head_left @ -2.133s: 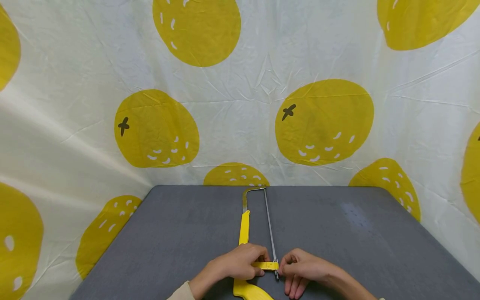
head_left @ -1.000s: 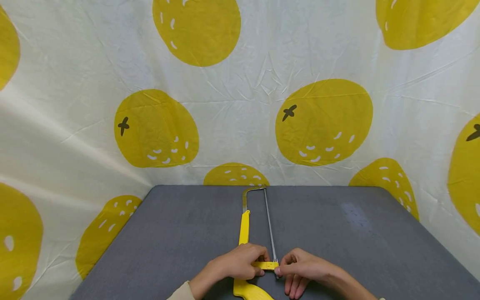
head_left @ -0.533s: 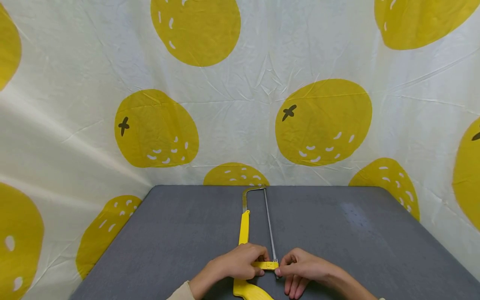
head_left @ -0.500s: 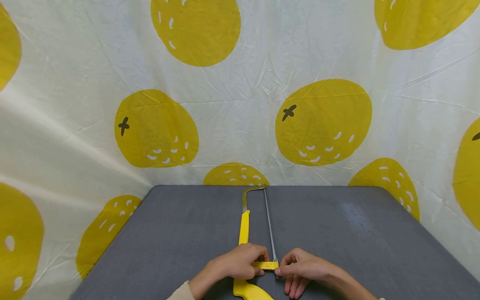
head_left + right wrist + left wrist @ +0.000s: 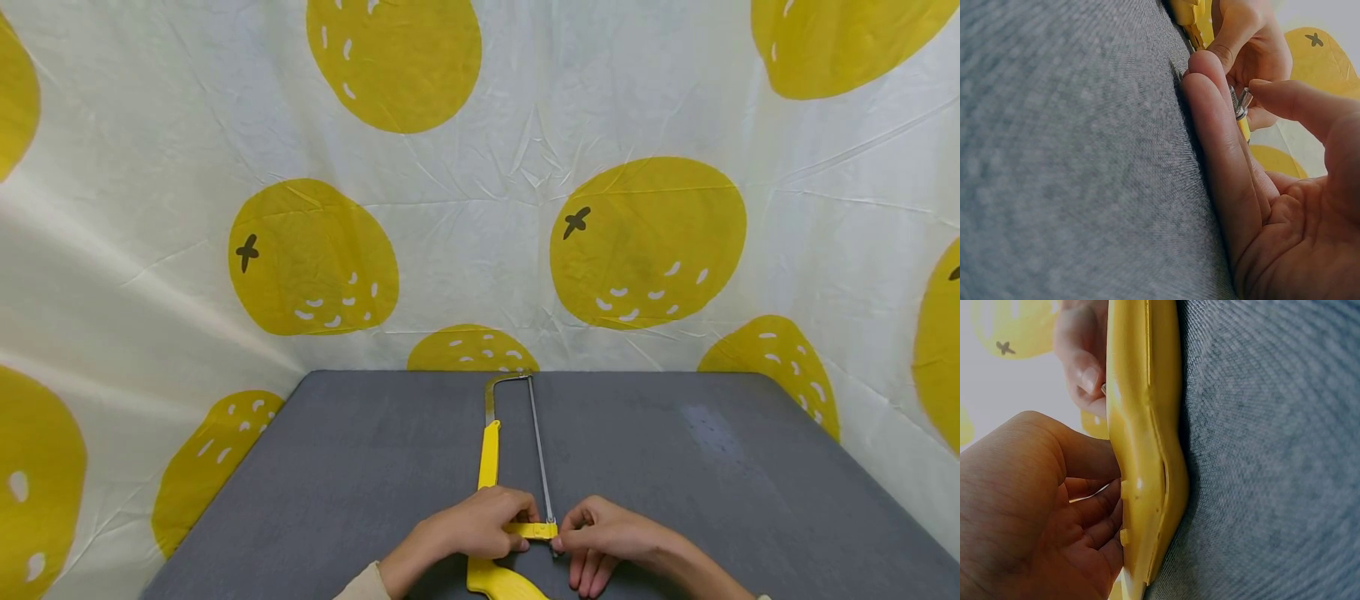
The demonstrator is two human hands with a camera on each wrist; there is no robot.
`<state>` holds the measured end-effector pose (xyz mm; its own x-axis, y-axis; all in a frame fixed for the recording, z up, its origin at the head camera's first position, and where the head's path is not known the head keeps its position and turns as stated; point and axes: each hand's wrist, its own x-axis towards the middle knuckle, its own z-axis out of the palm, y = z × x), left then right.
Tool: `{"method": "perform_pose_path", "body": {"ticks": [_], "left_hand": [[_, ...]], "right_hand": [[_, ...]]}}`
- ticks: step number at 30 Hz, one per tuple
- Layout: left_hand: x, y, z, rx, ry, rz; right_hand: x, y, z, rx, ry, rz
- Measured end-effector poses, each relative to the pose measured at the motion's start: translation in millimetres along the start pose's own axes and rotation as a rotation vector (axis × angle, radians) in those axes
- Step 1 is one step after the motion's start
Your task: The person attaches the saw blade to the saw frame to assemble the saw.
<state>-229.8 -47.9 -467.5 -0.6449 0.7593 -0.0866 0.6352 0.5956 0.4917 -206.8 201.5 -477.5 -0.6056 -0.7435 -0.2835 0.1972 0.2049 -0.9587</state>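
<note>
A hacksaw (image 5: pixel 489 454) with a yellow handle lies on the grey table, its metal frame bend at the far end and its thin blade (image 5: pixel 538 450) along the right side. My left hand (image 5: pixel 491 525) grips the short yellow bar at the near end of the blade, thumb in front and fingers behind. In the left wrist view the yellow handle (image 5: pixel 1138 456) hides part of that grip. Just right of the bar, my right hand (image 5: pixel 611 533) pinches the small metal wing nut (image 5: pixel 1242 103) with thumb and index finger. Its other fingers extend low along the table.
The grey cloth-covered table (image 5: pixel 360 467) carries a pale smudge (image 5: pixel 712 433) at the right. A white curtain (image 5: pixel 465 267) with yellow fruit prints hangs behind and to both sides of the table.
Right thumb and index finger shift slightly at the wing nut, which shows at varying angles between frames. The left hand and the hacksaw stay in place.
</note>
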Motion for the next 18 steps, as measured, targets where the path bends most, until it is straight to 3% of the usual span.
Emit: {"method": "perform_pose_path", "body": {"ticks": [18], "left_hand": [[-2.3,0.4,-1.7,0.023,0.005,0.023]], "right_hand": [[-0.6,1.5,-1.3,0.004,-0.008,-0.008]]}}
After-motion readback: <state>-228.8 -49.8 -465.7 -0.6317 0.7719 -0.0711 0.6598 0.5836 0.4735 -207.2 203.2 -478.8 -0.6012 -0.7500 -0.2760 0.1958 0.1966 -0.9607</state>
